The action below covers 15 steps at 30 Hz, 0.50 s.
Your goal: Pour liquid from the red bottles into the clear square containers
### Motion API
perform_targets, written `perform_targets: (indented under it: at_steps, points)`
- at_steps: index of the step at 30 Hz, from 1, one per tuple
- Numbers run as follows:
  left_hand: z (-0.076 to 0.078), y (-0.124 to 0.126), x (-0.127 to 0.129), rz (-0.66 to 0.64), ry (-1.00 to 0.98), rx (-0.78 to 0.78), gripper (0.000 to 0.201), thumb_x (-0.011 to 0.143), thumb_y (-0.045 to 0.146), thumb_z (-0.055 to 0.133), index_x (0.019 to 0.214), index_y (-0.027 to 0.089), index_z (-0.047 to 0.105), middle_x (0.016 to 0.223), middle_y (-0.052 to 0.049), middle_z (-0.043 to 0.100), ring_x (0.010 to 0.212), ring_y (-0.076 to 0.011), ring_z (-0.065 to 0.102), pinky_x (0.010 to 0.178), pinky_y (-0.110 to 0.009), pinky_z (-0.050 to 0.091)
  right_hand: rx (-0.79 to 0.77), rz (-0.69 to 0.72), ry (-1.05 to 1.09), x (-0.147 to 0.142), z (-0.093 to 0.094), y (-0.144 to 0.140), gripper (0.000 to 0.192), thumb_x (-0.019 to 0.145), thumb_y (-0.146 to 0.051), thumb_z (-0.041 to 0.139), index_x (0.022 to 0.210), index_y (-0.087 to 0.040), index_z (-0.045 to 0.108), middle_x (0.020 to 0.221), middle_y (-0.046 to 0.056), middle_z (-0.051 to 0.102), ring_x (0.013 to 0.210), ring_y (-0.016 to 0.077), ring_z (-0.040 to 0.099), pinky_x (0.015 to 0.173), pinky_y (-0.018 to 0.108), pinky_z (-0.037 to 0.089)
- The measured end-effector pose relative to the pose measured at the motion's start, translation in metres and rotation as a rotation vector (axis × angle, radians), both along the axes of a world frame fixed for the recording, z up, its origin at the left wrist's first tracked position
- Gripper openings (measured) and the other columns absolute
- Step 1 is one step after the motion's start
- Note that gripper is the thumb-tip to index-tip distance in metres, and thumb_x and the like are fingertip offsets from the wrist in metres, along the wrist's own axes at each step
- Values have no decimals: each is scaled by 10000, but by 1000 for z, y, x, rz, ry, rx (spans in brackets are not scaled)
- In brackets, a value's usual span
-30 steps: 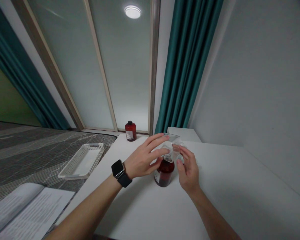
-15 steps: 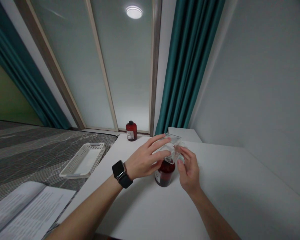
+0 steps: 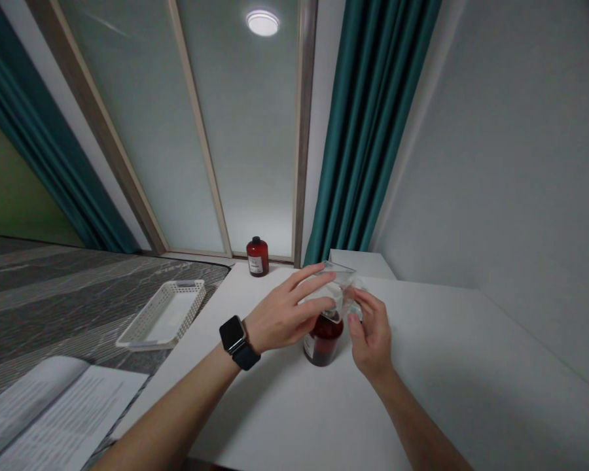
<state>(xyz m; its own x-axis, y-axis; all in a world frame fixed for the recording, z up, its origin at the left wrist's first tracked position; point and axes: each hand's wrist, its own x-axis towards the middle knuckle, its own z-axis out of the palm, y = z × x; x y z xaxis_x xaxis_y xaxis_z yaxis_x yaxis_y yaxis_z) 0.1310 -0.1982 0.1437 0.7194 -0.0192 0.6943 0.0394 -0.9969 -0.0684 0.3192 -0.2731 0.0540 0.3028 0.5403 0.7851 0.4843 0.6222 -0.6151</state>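
Observation:
On the white table stands a dark reddish-brown bottle (image 3: 324, 347) with a pale label on its left side. Over its top is a clear, angular see-through piece (image 3: 342, 278), like a thin-walled container; its exact kind is hard to make out. My left hand (image 3: 294, 304), with a black watch on the wrist, reaches across it from the left, long fingers laid along the clear piece and thumb close to the bottle's shoulder. From the right, my right hand (image 3: 373, 330) pinches its edge between thumb and curled fingers. The bottle's neck is mostly hidden behind the clear piece and my fingers.
A second red-brown bottle (image 3: 258, 257) with a black cap stands at the far left of the white table (image 3: 294, 418). Left of the table are a white perforated basket (image 3: 147, 343) and an open book (image 3: 69, 412). A teal curtain (image 3: 358, 157) hangs behind; a wall is at right.

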Motion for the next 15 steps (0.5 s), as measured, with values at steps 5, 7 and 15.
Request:
perform_targets:
  at_steps: [5, 7, 15]
  points:
    - [-1, 0, -1, 1, -1, -2, 386, 838, -10, 551, 1158, 201, 507, 1451, -163, 471, 1430, -329, 351, 1053, -584, 493, -5, 3, 2, -1, 1, -1, 358, 961, -283, 526, 1316, -239, 527, 1275, 118, 639, 1214, 284, 600, 1062, 519, 455]
    - [-1, 0, -1, 4, -1, 0, 386, 834, -15, 556, 1154, 195, 511, 1448, -167, 472, 1432, -330, 349, 1063, -574, 490, -4, 0, -2, -1, 1, -1, 357, 960, -277, 525, 1315, -244, 526, 1273, 114, 640, 1214, 281, 599, 1059, 517, 456]
    - [-2, -1, 0, 1, -3, -1, 409, 833, -13, 559, 1174, 208, 504, 1446, -156, 483, 1436, -325, 348, 1058, -580, 495, 9, 3, -4, -1, 1, 0, 352, 963, -271, 515, 1314, -242, 513, 1273, 116, 633, 1210, 277, 593, 1057, 513, 450]
